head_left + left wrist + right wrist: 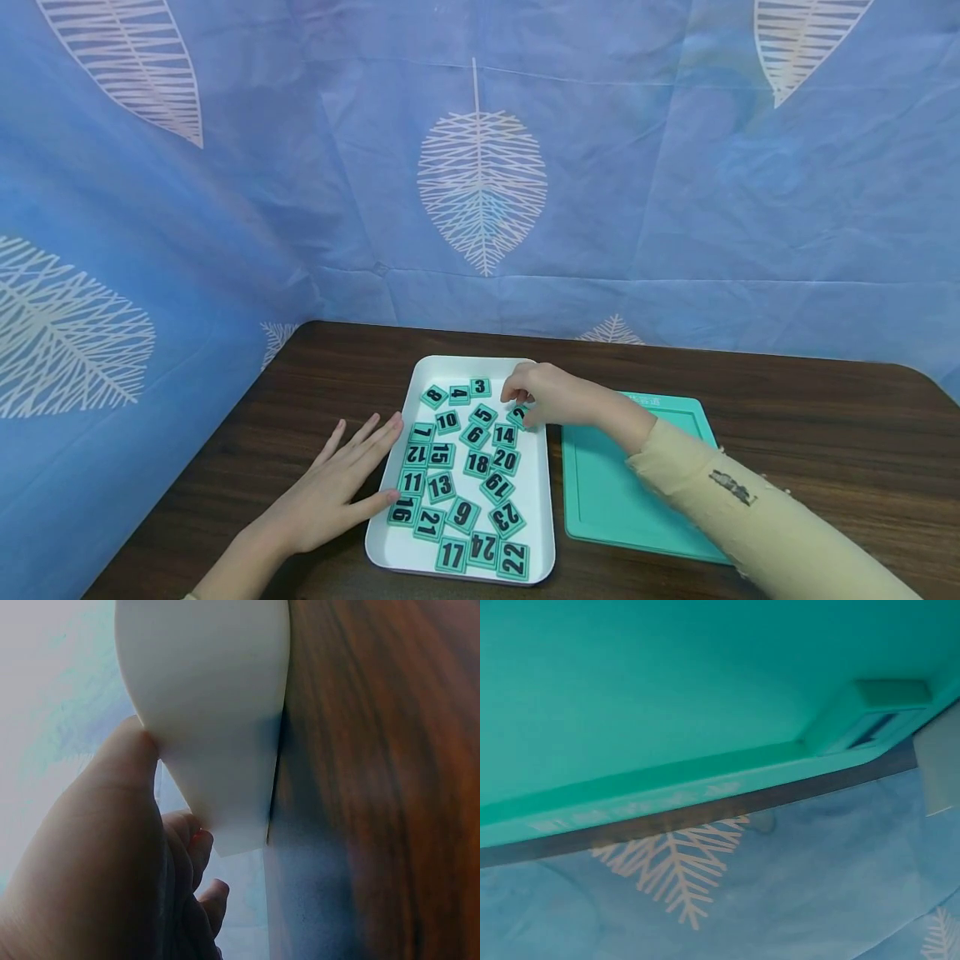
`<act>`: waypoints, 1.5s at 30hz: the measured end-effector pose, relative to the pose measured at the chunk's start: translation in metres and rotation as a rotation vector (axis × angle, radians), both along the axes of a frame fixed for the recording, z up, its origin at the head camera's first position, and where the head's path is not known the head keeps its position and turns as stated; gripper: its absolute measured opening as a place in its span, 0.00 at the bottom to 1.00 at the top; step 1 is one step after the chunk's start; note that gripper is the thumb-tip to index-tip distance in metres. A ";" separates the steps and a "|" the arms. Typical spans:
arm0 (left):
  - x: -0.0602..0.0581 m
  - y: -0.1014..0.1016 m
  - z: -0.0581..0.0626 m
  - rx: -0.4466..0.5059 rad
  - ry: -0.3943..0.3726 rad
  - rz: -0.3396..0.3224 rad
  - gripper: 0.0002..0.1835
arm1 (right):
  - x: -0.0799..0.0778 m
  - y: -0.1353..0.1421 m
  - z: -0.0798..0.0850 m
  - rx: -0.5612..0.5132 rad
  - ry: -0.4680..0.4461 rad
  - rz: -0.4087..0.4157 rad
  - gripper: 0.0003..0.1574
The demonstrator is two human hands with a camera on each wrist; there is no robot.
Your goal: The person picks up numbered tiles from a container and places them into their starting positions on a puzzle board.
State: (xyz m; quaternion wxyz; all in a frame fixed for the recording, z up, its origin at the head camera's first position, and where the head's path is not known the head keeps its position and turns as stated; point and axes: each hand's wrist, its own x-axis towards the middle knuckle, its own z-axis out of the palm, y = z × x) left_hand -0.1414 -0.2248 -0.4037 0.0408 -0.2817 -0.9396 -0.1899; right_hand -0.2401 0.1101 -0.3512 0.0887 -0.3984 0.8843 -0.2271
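A white tray (390, 546) full of small green number tiles lies on the table. My left hand (330, 492) is at its left side, fingers spread and fairly straight, with thumb and fingertips on the rim. In the left wrist view they meet the tray's white outer wall (210, 697). My right hand (551, 396) reaches over the tray's upper right corner, its curled fingers and thumb at the number 2 tile (516, 414), which they partly hide. Beneath the right forearm lies a green tile board (600, 483); the right wrist view shows a number 1 tile (877, 724) in its corner.
Several tiles crowd the tray, among them the number 14 tile (505, 435) just below the right hand and the number 3 tile (480, 387) to its left. The dark wooden table (825, 433) ends at a blue leaf-patterned cloth (600, 192) behind.
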 end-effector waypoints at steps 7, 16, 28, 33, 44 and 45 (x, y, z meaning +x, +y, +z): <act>0.000 0.000 0.000 -0.005 -0.003 0.007 0.43 | 0.000 -0.010 0.002 0.131 0.013 0.001 0.23; 0.000 0.001 0.001 -0.005 -0.034 0.017 0.43 | 0.002 -0.012 -0.002 0.158 0.040 -0.019 0.15; 0.001 0.001 0.001 0.005 -0.049 0.018 0.43 | 0.005 -0.003 -0.001 0.040 0.073 -0.072 0.14; 0.002 0.002 0.001 0.007 -0.048 0.018 0.43 | 0.009 0.003 0.002 -0.033 0.111 -0.085 0.14; 0.001 0.002 0.001 -0.001 -0.039 0.026 0.43 | 0.022 0.023 0.012 -0.124 0.232 -0.142 0.17; 0.001 0.002 0.001 -0.001 -0.041 0.028 0.43 | 0.023 0.026 0.013 -0.128 0.238 -0.146 0.17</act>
